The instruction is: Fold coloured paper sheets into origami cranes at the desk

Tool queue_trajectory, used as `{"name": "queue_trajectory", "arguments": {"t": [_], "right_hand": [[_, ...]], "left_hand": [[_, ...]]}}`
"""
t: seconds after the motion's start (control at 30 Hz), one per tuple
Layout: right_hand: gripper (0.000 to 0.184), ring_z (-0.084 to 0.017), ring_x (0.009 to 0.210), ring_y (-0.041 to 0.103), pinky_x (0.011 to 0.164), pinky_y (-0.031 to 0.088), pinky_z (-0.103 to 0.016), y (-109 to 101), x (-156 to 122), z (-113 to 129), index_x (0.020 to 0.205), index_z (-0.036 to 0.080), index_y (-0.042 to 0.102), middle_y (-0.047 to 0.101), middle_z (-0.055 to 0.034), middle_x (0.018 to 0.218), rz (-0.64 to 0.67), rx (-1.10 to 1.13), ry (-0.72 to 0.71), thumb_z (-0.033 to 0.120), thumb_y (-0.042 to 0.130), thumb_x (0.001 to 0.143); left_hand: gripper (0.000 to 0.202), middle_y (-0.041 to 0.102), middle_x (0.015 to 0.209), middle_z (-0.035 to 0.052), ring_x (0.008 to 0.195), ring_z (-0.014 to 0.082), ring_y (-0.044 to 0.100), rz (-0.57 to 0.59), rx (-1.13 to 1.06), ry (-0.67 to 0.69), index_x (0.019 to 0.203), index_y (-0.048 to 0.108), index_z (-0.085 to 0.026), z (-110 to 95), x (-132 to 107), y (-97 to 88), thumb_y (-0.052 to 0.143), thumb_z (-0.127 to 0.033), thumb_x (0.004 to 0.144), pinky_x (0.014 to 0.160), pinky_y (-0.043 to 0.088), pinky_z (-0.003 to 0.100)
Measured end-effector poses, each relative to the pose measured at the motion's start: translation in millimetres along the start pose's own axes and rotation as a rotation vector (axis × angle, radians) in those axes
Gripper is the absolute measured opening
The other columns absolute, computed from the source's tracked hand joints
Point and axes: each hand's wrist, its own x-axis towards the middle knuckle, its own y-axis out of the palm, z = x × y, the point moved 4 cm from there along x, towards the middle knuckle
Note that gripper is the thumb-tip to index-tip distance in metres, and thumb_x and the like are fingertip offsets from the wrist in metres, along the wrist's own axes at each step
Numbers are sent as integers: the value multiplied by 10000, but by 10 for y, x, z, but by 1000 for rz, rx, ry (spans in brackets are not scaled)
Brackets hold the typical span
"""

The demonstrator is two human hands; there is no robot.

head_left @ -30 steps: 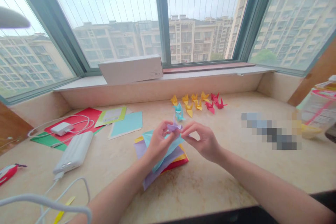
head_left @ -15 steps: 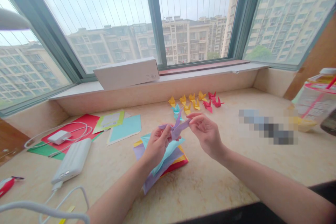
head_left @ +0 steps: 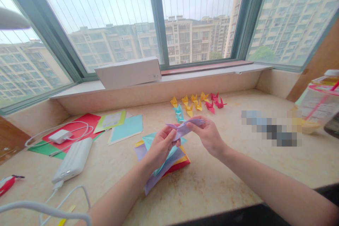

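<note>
Both my hands hold a lilac folded paper piece [head_left: 185, 128] above the beige counter. My left hand [head_left: 160, 146] pinches its near, left end. My right hand [head_left: 208, 135] pinches its right end, and the paper stretches out flat between them. Under my hands lies a stack of coloured paper sheets [head_left: 161, 160], with teal, lilac, yellow and red showing. Further back stand several finished paper cranes [head_left: 196, 104] in yellow, teal and red.
A white power bank [head_left: 72, 160] with white cables lies at the left, beside a white charger [head_left: 60, 136] on red and green sheets. A teal sheet [head_left: 127, 129] lies behind. A long white box [head_left: 128, 72] rests on the sill. A clear plastic container [head_left: 316, 104] stands at the right.
The lilac paper has been pulled wider between my hands, from a small upright fold to a long flat shape. My right hand moved right and slightly up.
</note>
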Motion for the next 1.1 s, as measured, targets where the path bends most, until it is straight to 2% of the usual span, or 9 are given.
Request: {"name": "queue_trajectory", "arguments": {"t": [0.13, 0.3, 0.4, 0.5, 0.6, 0.67, 0.77, 1.0, 1.1], "right_hand": [[346, -151, 632, 662, 623, 549, -293, -40, 25, -24, 752, 172, 668, 721, -15, 692, -87, -24, -13, 452, 851, 665], [331, -134, 560, 616, 547, 497, -266, -62, 17, -4, 714, 177, 645, 684, 10, 622, -117, -73, -17, 456, 823, 702], [291, -149, 598, 645, 571, 506, -271, -50, 0, 9, 745, 185, 648, 703, 4, 653, -64, -147, -36, 437, 793, 748], [216, -193, 745, 707, 688, 546, -317, -15, -21, 24, 789, 204, 663, 749, -19, 763, 46, -283, -111, 400, 753, 803], [124, -238, 923, 719, 840, 538, -397, 24, -50, 36, 913, 234, 711, 776, -47, 943, 151, -505, -243, 343, 713, 855], [148, -257, 991, 706, 906, 509, -435, 44, -73, 44, 1003, 261, 732, 771, -55, 1030, 187, -639, -358, 313, 710, 866], [147, -257, 958, 711, 881, 511, -431, 54, -99, 42, 1021, 282, 748, 775, -52, 1029, 206, -709, -461, 298, 696, 884], [133, -231, 870, 712, 809, 537, -380, 28, -76, 19, 982, 249, 759, 784, -46, 923, 135, -652, -347, 268, 643, 920], [147, -237, 941, 710, 865, 530, -401, 33, -73, 51, 1032, 251, 732, 773, -53, 998, 139, -669, -389, 261, 632, 926]], "left_hand": [[494, 659, 786, 14, 607, 99, 548, -2, 174, -59, 1100, 662, -155, 33, -4, -14, 815, -437, 725, 603, 413, 229], [438, 671, 737, 21, 590, 110, 562, -46, 182, -59, 1033, 695, -142, 53, 24, -42, 786, -459, 745, 597, 436, 240], [362, 663, 691, 14, 603, 114, 575, -97, 137, 7, 1010, 703, -140, 14, 37, -73, 759, -417, 784, 620, 456, 242], [262, 661, 675, 8, 624, 118, 580, -148, 138, 105, 965, 715, -148, -70, 42, -111, 727, -361, 814, 648, 472, 244], [165, 653, 657, 2, 612, 118, 568, -196, 247, 194, 854, 717, -153, -161, 39, -150, 693, -316, 832, 647, 469, 246], [152, 642, 627, -2, 610, 124, 571, -198, 348, 221, 808, 712, -153, -193, 37, -158, 681, -299, 838, 648, 464, 249], [156, 638, 609, -5, 601, 129, 572, -167, 416, 215, 821, 717, -151, -190, 37, -148, 666, -297, 844, 638, 455, 251], [179, 639, 623, -3, 610, 121, 564, -164, 361, 161, 828, 727, -136, -151, 43, -134, 660, -302, 843, 639, 446, 237], [176, 651, 628, -3, 615, 129, 582, -204, 412, 155, 824, 722, -142, -150, 43, -164, 647, -300, 845, 639, 457, 239]]}}
